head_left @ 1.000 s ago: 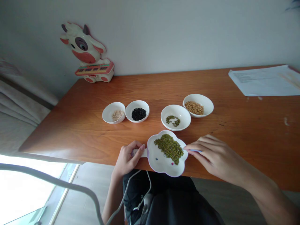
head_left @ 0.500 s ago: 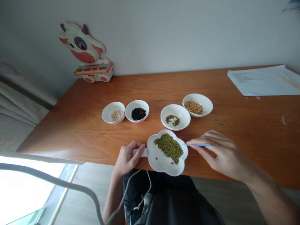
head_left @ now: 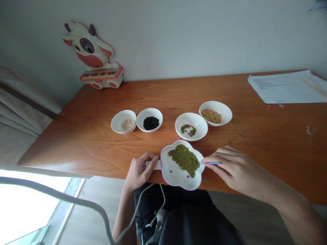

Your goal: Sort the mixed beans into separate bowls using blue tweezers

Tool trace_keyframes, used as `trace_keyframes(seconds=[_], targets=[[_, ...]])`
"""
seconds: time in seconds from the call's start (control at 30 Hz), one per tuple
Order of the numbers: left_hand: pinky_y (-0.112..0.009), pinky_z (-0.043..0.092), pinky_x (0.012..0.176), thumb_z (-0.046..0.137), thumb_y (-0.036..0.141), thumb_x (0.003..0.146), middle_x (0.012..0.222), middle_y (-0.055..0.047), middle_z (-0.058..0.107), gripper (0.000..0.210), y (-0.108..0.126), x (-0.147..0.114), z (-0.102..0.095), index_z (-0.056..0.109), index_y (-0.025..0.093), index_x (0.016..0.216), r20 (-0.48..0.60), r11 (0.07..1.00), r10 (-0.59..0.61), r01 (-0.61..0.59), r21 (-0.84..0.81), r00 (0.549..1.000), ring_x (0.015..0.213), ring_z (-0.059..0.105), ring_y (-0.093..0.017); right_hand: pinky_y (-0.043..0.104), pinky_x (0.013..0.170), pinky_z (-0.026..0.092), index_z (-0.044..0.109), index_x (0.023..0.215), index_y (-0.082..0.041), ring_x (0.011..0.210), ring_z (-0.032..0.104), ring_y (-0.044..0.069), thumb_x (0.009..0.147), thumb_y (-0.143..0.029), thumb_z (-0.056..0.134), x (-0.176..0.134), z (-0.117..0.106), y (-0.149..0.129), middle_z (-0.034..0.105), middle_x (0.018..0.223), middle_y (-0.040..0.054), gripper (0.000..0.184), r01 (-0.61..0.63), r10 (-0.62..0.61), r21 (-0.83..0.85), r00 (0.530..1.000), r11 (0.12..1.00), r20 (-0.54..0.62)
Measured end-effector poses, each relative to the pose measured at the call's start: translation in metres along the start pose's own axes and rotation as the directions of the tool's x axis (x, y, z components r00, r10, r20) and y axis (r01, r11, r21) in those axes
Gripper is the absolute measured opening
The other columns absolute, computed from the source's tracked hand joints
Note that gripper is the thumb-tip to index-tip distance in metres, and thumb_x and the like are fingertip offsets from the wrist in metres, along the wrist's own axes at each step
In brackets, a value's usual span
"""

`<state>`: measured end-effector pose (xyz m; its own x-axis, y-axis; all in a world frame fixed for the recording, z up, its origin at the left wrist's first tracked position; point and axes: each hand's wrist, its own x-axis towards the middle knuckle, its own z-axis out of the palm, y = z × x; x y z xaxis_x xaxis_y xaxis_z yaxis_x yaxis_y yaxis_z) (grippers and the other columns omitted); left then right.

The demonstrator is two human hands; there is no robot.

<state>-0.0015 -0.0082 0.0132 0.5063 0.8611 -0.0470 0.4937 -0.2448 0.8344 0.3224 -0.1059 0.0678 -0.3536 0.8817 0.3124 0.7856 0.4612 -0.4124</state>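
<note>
My left hand (head_left: 141, 171) is closed round the short handle of a white flower-shaped plate (head_left: 171, 177) at the table's front edge. A pile of green mung beans (head_left: 185, 158) lies on the plate. My right hand (head_left: 233, 166) pinches slim blue tweezers (head_left: 214, 163), whose tip is over the plate's right rim, close to the beans. Just behind the plate stands a white bowl (head_left: 191, 117) with a few mung beans (head_left: 188, 130) in it. Whether the tweezers' tip touches a bean is too small to tell.
Behind on the right, a bowl (head_left: 225, 110) holds soybeans (head_left: 211, 116). To the left are a bowl of black beans (head_left: 151, 123) and a bowl of pale flat pieces (head_left: 127, 124). A cow toy keyboard (head_left: 102, 73) leans on the wall; papers (head_left: 286, 86) lie back right.
My right hand has moved slightly down and left, bringing the tweezers' tip lower beside the beans on the plate. My left hand still holds the handle.
</note>
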Motion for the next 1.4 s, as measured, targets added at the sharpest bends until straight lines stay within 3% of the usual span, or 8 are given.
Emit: trace_keyframes(seconds=[0.2, 0.47, 1.1, 1.4], targets=[[-0.023, 0.039, 0.059, 0.056, 0.044, 0.104, 0.07, 0.001, 0.066, 0.034, -0.0015, -0.0003, 0.0001, 0.068, 0.018, 0.086, -0.001, 1.0, -0.003, 0.003, 0.009, 1.0, 0.061, 0.056, -0.012, 0.033, 0.074, 0.049, 0.071, 0.105, -0.023, 0.074, 0.066, 0.014, 0.102, -0.018, 0.056, -0.0003, 0.0041, 0.0017, 0.075, 0.083, -0.0008, 0.017, 0.026, -0.027, -0.014, 0.999, 1.0, -0.044], [-0.023, 0.04, 0.059, 0.056, 0.045, 0.104, 0.071, 0.001, 0.068, 0.034, -0.0023, -0.0007, 0.0, 0.069, 0.018, 0.087, 0.0, 1.0, -0.008, 0.008, -0.005, 1.0, 0.061, 0.058, -0.013, 0.031, 0.074, 0.052, 0.073, 0.108, -0.025, 0.078, 0.068, 0.015, 0.1, -0.022, 0.059, -0.0016, -0.0025, -0.0018, 0.077, 0.089, 0.0002, 0.016, -0.047, 0.048, 0.055, 0.999, 0.997, -0.014], [-0.023, 0.041, 0.06, 0.056, 0.043, 0.104, 0.072, 0.0, 0.069, 0.032, -0.0019, -0.0009, 0.0002, 0.068, 0.018, 0.087, -0.004, 1.0, -0.002, 0.002, -0.007, 1.0, 0.062, 0.059, -0.013, 0.032, 0.073, 0.051, 0.072, 0.105, -0.022, 0.075, 0.067, 0.015, 0.102, -0.018, 0.055, -0.0001, 0.0043, -0.0041, 0.076, 0.086, 0.0004, 0.018, 0.016, -0.016, 0.001, 1.0, 1.0, -0.014], [-0.022, 0.042, 0.061, 0.056, 0.044, 0.103, 0.072, 0.001, 0.067, 0.033, -0.0018, -0.0009, 0.0001, 0.069, 0.018, 0.087, 0.0, 1.0, -0.015, 0.015, -0.014, 1.0, 0.063, 0.057, -0.012, 0.031, 0.074, 0.052, 0.07, 0.11, -0.024, 0.08, 0.068, 0.015, 0.101, -0.022, 0.059, -0.0019, 0.0, -0.0006, 0.076, 0.09, 0.0004, 0.014, -0.042, 0.042, 0.039, 0.999, 0.998, -0.005]])
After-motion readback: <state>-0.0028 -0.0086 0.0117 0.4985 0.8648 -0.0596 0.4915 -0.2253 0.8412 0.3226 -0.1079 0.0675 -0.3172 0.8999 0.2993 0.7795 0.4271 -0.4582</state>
